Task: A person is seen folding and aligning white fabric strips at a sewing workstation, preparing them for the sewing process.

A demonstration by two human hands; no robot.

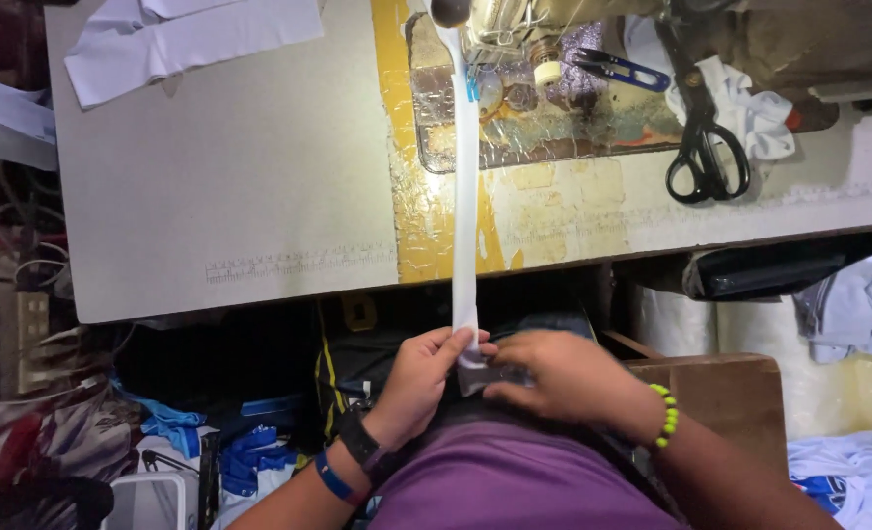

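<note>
A long white fabric strip [466, 196] runs straight from the sewing machine [515, 34] at the far edge of the work table [240, 177] down over the table's near edge to the person's lap, where both hands meet at its lower end. The left hand [418, 378] pinches the strip between thumb and fingers just below the table edge, fingers closed on the cloth. The right hand [564, 378] lies just beside it, fingers curled over a small greyish fabric piece [480, 375] at the strip's end, pressing and gripping it; whether that piece is joined to the strip cannot be told. The left wrist wears a dark watch [359, 439] and a blue band [334, 481]; the right wrist wears a green bead bracelet [667, 414]. On the table, the strip crosses a worn yellow taped patch [411, 206]. To the right of the machine lie black scissors [703, 147], touching a crumpled white cloth [755, 113], and blue-handled snips [618, 67] rest near the needle area. White fabric pieces [176, 39] lie at the table's far left corner. A wooden box [731, 393] stands beside the right forearm.
</note>
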